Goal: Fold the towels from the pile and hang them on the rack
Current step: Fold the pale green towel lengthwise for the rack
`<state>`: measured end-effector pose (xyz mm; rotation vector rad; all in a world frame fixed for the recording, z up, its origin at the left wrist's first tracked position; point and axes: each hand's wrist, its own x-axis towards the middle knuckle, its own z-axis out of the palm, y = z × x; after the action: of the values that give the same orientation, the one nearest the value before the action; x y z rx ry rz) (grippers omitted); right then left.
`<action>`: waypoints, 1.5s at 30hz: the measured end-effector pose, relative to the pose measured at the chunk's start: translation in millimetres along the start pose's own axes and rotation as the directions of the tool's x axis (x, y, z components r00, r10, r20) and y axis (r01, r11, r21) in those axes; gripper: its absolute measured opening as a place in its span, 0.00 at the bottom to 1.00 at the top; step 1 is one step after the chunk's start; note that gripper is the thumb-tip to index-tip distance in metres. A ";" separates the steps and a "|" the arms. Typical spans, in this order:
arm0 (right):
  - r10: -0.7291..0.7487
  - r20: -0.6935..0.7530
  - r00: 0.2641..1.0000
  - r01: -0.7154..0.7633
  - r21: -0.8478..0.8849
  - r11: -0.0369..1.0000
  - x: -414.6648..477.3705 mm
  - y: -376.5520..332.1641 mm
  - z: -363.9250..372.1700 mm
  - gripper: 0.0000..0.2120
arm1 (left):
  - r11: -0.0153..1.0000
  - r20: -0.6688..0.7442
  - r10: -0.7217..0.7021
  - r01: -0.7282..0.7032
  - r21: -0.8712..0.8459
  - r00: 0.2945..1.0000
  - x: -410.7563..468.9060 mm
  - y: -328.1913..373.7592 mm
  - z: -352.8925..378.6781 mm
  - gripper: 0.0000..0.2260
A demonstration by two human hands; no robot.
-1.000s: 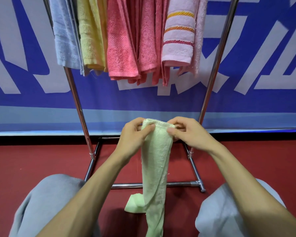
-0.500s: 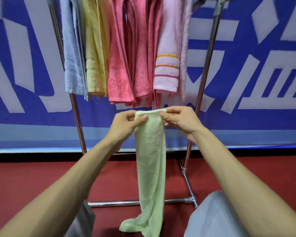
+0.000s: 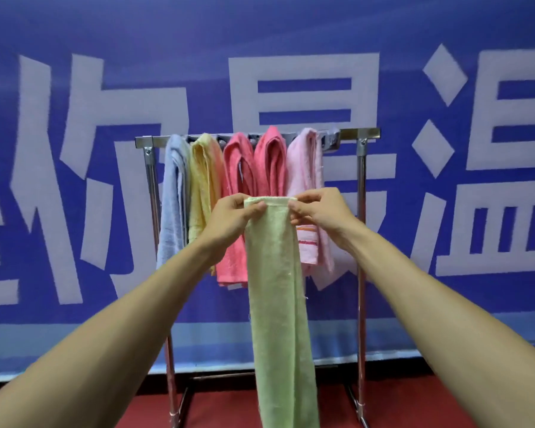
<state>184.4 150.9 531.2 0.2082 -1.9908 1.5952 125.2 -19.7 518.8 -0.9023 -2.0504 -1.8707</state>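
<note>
Head view: the left hand (image 3: 232, 217) and right hand (image 3: 320, 211) have risen to mid-frame, each pinching a top corner of the green towel (image 3: 275, 288). The towel now hangs in front of the rack (image 3: 361, 288), whose top bar has come into sight.

Single head-worn wide-angle view, forward-facing, close before the rack (image 3: 361, 288)

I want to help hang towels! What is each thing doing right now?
Green towel: folded narrow, held up, not yet hung.
Left hand: pinches its top left corner.
Right hand: pinches its top right corner.
Rack: upright, some bar bare at right.
Blue towel: hung.
Yellow towel: hung.
Red towels: both hung.
Pink towel: hung.
</note>
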 end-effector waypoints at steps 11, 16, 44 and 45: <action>-0.287 0.002 0.958 0.262 -0.415 0.871 3.7 -42.8 -1.7 0.07 | 0.991 -0.008 0.113 -0.112 0.073 0.994 -3.0 38.2 -11.0 0.07; -0.302 -0.121 0.946 0.263 -0.262 0.929 8.1 -34.2 4.5 0.08 | 0.988 -0.096 0.143 -0.148 -0.053 0.985 -1.6 31.2 -6.2 0.04; 0.143 0.242 0.960 -0.156 0.032 0.987 -51.3 88.3 18.6 0.06 | 0.812 -0.186 -0.461 0.328 -0.482 0.867 -1.4 -24.7 10.7 0.06; 0.130 0.220 0.967 -0.136 0.012 0.991 -55.5 97.8 22.5 0.05 | 0.803 -0.185 -0.486 0.353 -0.481 0.854 -1.9 -36.0 9.5 0.06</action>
<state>177.7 144.2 416.8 0.2768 -2.1912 1.7496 108.5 -11.2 486.7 -0.1879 -1.7782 -2.5833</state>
